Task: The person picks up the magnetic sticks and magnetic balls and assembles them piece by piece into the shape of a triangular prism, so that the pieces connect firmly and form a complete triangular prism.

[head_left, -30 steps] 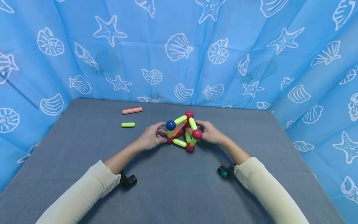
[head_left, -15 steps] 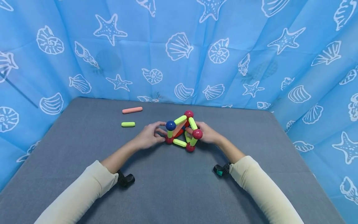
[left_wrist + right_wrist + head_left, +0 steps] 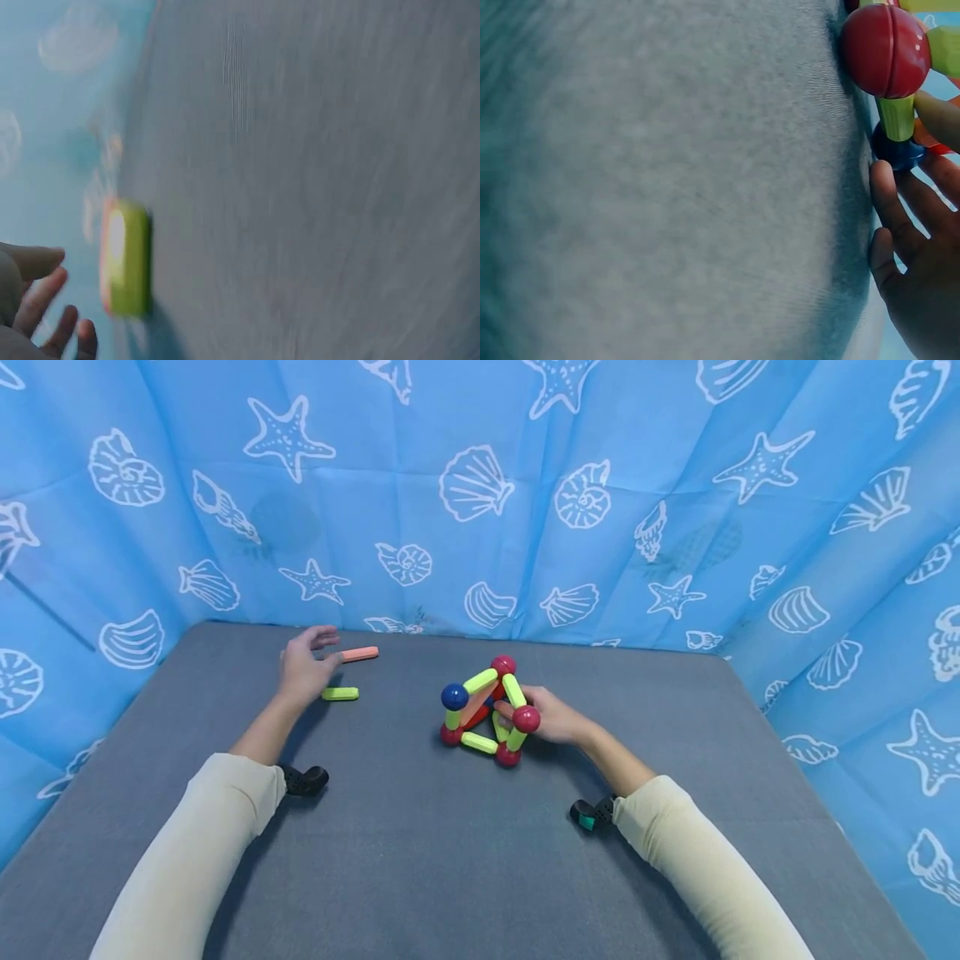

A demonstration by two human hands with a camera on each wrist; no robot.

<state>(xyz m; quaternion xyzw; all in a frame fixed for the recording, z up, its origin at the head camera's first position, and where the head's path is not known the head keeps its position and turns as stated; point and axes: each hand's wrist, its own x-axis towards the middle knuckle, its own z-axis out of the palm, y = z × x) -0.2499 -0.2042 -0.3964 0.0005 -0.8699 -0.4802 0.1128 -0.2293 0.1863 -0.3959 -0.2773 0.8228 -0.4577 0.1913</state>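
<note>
Built of magnetic sticks and balls, a model (image 3: 480,742) stands mid-table, with yellow-green, red and salmon sticks between red and blue balls. My right hand (image 3: 553,717) holds it at its right side. In the right wrist view, the thumb lies by a yellow-green stick (image 3: 897,118) and the fingers reach the low blue ball (image 3: 898,152). My left hand (image 3: 303,668) hovers over the far left of the table, fingers apart and holding nothing. Its fingertips are near the left end of a loose salmon stick (image 3: 360,654). A short yellow-green stick (image 3: 341,693) lies just nearer, beside the wrist.
The grey cloth-covered table (image 3: 435,860) ends at the back against a blue curtain (image 3: 420,468) printed with white shells and starfish. Black wrist cameras (image 3: 303,781) sit at both cuffs. The model's tall corner has a blue ball (image 3: 454,697) on top.
My left hand has let go of the model's left side and moved left and back to the loose sticks. The right hand stays at the model, which has barely moved.
</note>
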